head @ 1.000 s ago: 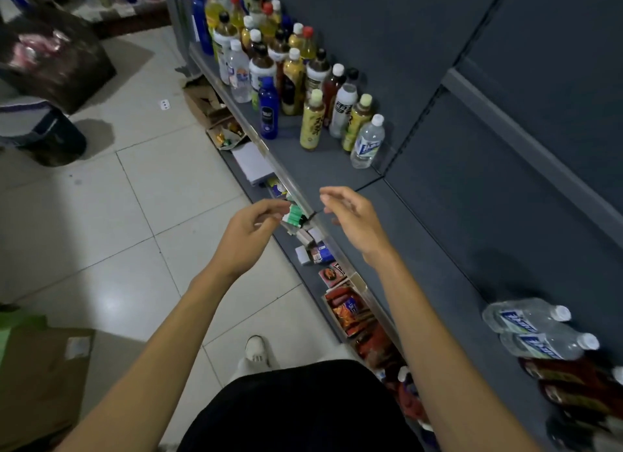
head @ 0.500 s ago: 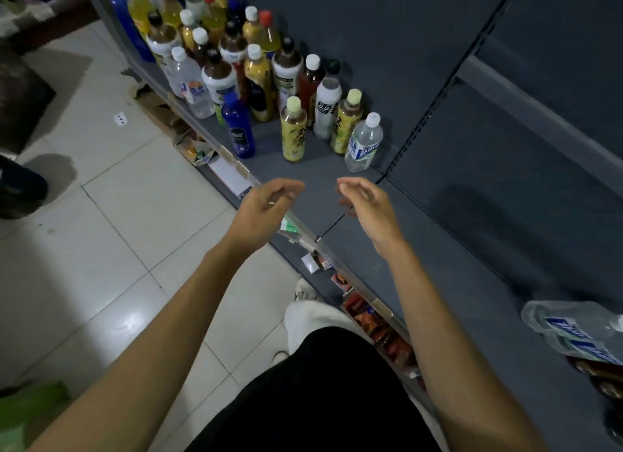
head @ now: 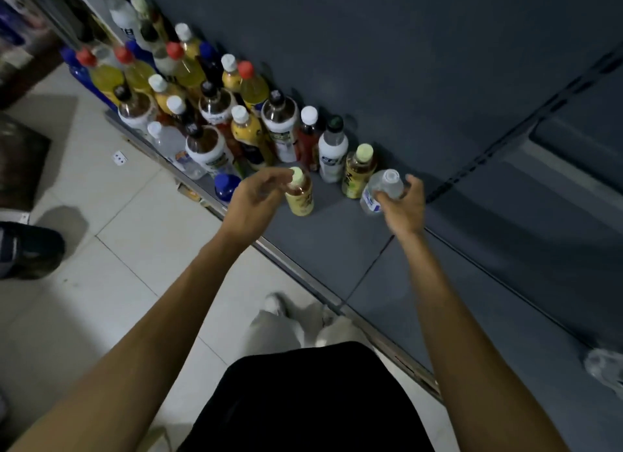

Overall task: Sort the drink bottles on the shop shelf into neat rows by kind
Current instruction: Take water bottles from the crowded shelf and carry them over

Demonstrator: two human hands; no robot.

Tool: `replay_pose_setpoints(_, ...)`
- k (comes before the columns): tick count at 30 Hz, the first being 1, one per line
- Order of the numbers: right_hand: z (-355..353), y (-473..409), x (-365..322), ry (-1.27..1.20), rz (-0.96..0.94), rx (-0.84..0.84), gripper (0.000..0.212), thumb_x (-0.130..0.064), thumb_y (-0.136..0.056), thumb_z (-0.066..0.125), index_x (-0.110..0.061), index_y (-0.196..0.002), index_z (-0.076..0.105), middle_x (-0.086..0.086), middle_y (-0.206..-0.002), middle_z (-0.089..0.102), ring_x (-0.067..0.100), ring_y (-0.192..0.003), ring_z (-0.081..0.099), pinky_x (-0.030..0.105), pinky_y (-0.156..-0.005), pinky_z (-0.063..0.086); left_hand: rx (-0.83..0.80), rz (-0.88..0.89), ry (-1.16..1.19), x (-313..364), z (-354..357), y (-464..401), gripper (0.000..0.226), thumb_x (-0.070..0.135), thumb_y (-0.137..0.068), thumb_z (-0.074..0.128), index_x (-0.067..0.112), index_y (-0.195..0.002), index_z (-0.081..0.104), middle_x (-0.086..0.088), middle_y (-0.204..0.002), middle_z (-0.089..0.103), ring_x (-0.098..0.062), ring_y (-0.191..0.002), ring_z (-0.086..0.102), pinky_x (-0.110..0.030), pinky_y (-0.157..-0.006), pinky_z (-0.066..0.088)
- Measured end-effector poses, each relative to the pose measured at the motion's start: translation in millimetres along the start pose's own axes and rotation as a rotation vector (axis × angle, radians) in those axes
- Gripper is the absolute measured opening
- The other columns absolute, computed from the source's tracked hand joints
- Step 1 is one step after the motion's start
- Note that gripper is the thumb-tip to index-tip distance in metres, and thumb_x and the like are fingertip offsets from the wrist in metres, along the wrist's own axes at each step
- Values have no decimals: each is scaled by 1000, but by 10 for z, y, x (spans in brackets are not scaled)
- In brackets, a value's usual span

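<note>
Where the pale tiled floor (head: 111,249) met the shop fitting, a dark grey metal shelf (head: 323,249) with a matching back panel (head: 387,53) was seen from above. On its left part a crowd of plastic drink bottles (head: 215,114) was stood upright, unsorted: yellow drinks with red caps, dark ones with white labels, blue ones at the edge. The clear water bottle with a blue label (head: 379,190) was grasped near its neck by the curled fingers of the right hand (head: 401,205), at the right end of the group. The yellow tea bottle with a pale green cap (head: 300,195) was stood at the shelf front, its cap touched by the loosely bent fingers of the left hand (head: 256,195); whether it was gripped could not be told.
</note>
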State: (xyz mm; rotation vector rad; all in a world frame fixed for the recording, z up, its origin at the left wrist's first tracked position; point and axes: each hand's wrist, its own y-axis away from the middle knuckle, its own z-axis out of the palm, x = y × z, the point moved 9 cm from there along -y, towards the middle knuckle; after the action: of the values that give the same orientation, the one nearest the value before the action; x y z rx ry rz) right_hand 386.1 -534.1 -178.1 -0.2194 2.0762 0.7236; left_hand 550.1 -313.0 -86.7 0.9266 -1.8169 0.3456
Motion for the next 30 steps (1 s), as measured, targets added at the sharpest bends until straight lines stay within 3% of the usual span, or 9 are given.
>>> replay_pose_setpoints(2,101,-184,59,89,54,17,77,-22,-76,76,-10,-142,36,16,-142,42,30,-126,46,42,-105,41,2,13,12,-38,-101,-274,34,3,-85,45,10,-114,61,-4,-108,64,-17,-99,61,-24,-84,51)
replay_pose_setpoints(5,234,-313,95,163,75,83,74,-21,-67,83,-5,-128,45,18,-130,52,36,-118,51,50,-100,43,3,34,5,-177,-240,-705,32,3,-85,46,6,-112,62,-1,-106,62,-14,-95,58,-22,-81,48)
replay_pose_setpoints(7,280,-293,133,130,93,163,68,-13,-68,83,-5,-122,43,17,-125,53,35,-113,53,48,-95,46,-23,57,-12,-250,-304,-979,32,5,-84,45,5,-110,63,-2,-105,63,-17,-95,60,-30,-83,51)
replay_pose_setpoints(11,349,-211,138,138,110,300,71,-15,-69,85,-6,-125,43,13,-128,52,25,-111,52,30,-85,41,-144,69,-36,-292,-335,-1350,31,-1,-89,44,7,-113,63,0,-107,62,-11,-96,59,-12,-81,47)
replay_pose_setpoints(16,372,-219,252,216,206,374,75,-29,-67,81,-5,-128,45,15,-131,53,31,-120,53,36,-97,43,-344,-15,63,-391,-224,-1608,31,-3,-93,44,9,-114,63,2,-104,64,-5,-98,60,-12,-85,48)
replay_pose_setpoints(20,329,-81,243,171,241,458,63,-21,-70,84,-10,-123,51,11,-126,58,27,-115,56,32,-92,43,-473,-8,65,-381,-55,-1611,28,1,-93,50,14,-113,64,0,-110,68,-7,-104,62,-19,-91,49)
replay_pose_setpoints(24,365,215,225,130,210,456,58,-21,-70,83,-13,-119,54,7,-121,61,25,-110,58,29,-84,44,-503,72,13,-272,13,-1480,27,2,-92,51,15,-111,65,3,-108,69,-4,-102,62,-19,-91,48)
replay_pose_setpoints(28,269,527,127,-61,112,409,71,-46,-57,82,-19,-117,54,5,-118,63,23,-108,61,39,-89,53,-470,129,6,-42,78,-1198,27,2,-92,51,16,-110,64,3,-105,67,1,-97,60,-9,-85,46)
replay_pose_setpoints(30,144,671,48,-141,36,383,65,-38,-62,84,-16,-117,56,5,-114,64,21,-104,63,35,-84,55,-402,130,19,51,97,-1003,28,4,-90,52,20,-110,64,4,-107,66,-1,-99,60,-9,-81,47)
